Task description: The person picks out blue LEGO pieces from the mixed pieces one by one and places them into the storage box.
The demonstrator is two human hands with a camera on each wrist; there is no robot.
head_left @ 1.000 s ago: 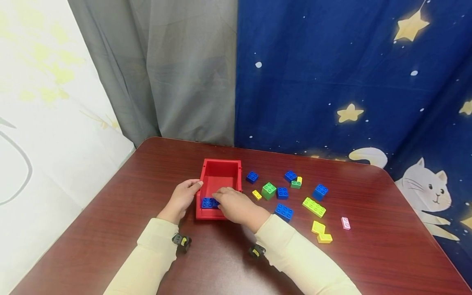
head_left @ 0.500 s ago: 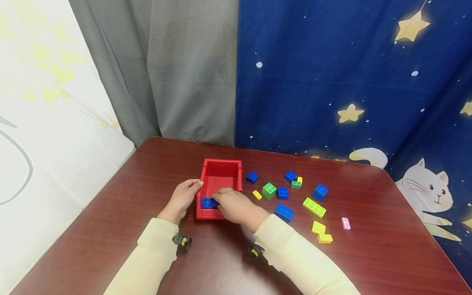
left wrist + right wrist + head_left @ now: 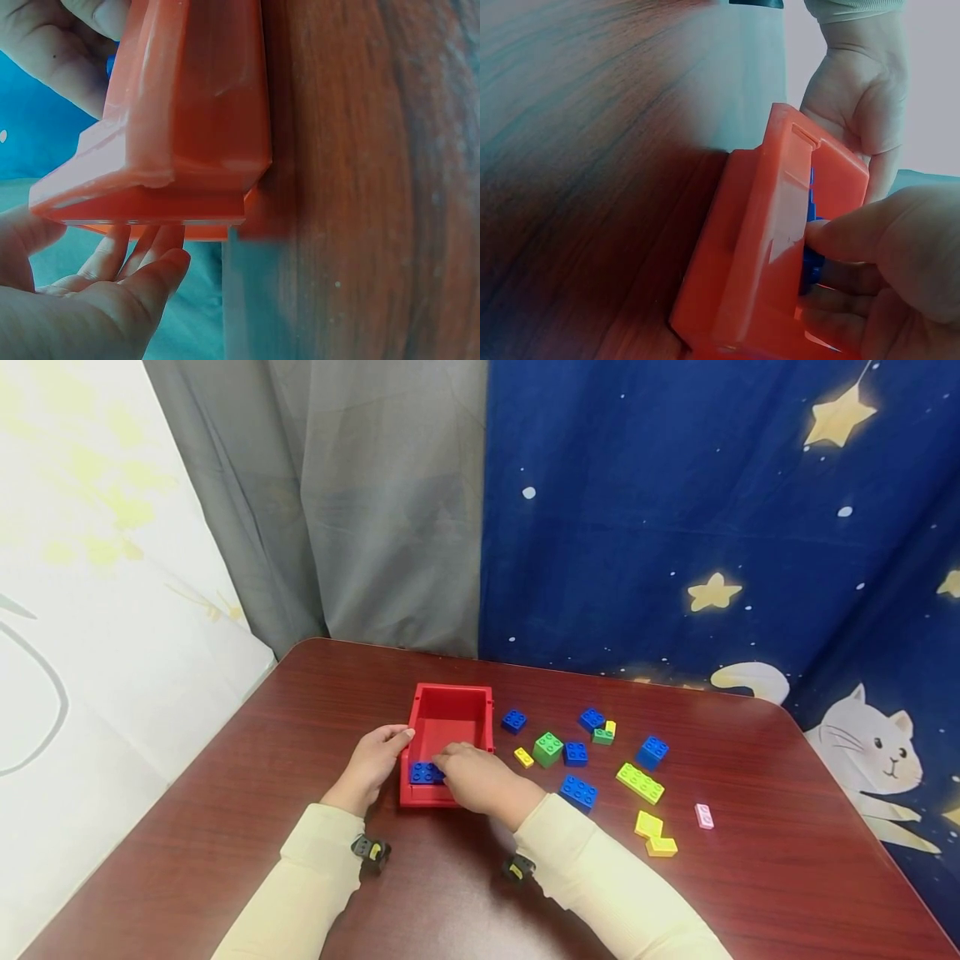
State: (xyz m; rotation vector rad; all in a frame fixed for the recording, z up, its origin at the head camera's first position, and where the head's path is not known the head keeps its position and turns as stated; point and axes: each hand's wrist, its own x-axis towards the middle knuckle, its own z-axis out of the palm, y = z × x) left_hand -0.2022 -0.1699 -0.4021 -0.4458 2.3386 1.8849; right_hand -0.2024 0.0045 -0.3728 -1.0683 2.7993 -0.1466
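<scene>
An open red plastic box [image 3: 447,727] stands on the table with studded blue toy bricks [image 3: 422,773] inside at its near end. My left hand [image 3: 370,762] holds the box by its left wall, thumb at the rim; in the left wrist view its fingers [image 3: 154,259] meet the outer side. My right hand [image 3: 480,777] reaches in over the near right corner. Seen from the right wrist, its thumb and fingers pinch a blue brick [image 3: 812,262] low inside the box. The hand hides part of the bricks.
Loose bricks lie right of the box: blue [image 3: 578,791], green [image 3: 547,747], lime [image 3: 640,782], yellow [image 3: 648,824] and pink [image 3: 703,816]. A small yellow brick [image 3: 523,757] is nearest its right wall. Curtains [image 3: 390,510] hang beyond the table's far edge.
Over the last second the right fingers have shifted slightly over the blue bricks, while the wrist has edged a little leftward. Left hand, box and loose bricks stay put.
</scene>
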